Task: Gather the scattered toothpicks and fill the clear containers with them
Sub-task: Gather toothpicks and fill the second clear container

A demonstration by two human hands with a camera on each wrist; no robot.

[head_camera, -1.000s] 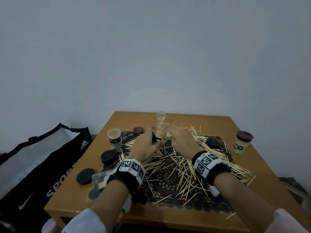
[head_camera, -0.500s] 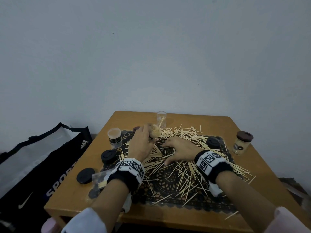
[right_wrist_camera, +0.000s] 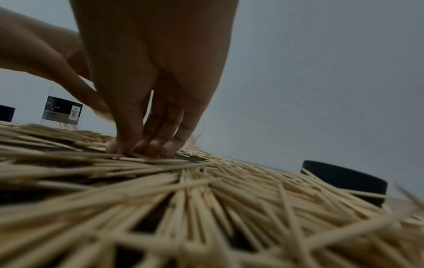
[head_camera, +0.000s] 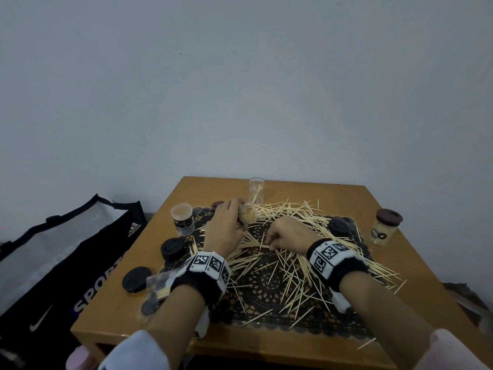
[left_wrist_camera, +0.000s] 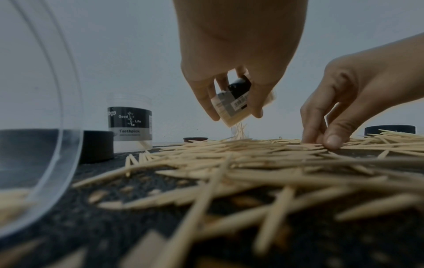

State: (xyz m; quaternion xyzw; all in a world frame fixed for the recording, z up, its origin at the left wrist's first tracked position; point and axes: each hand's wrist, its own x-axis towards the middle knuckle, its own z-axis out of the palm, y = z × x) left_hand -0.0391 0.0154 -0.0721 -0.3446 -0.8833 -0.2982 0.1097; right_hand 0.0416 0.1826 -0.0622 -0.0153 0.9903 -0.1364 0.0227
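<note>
Loose toothpicks (head_camera: 288, 257) lie scattered over a black lace mat (head_camera: 264, 287). My left hand (head_camera: 226, 228) grips a clear container (head_camera: 247, 213) packed with toothpicks, tilted so its open end faces me, just above the pile. The left wrist view shows the same container (left_wrist_camera: 234, 107) held between thumb and fingers. To its right, my right hand (head_camera: 280, 235) has its fingers curled down, and fingertips (right_wrist_camera: 146, 145) and thumb pinch toothpicks lying on the mat. A second clear container (head_camera: 256, 193) stands upright at the back with a few toothpicks in it.
An open labelled container (head_camera: 182, 218) stands at the left, and a closed brown-lidded jar (head_camera: 384, 227) at the right. Black lids (head_camera: 173, 248) (head_camera: 136, 279) (head_camera: 338, 227) lie around the mat. Another clear container (head_camera: 157, 285) lies by my left wrist. A sports bag (head_camera: 53, 263) sits beside the wooden table (head_camera: 426, 263).
My left hand lowered the filled container from upright to tilted near the mat. My right hand left its mouth, dropped onto the toothpicks and drew its fingers together.
</note>
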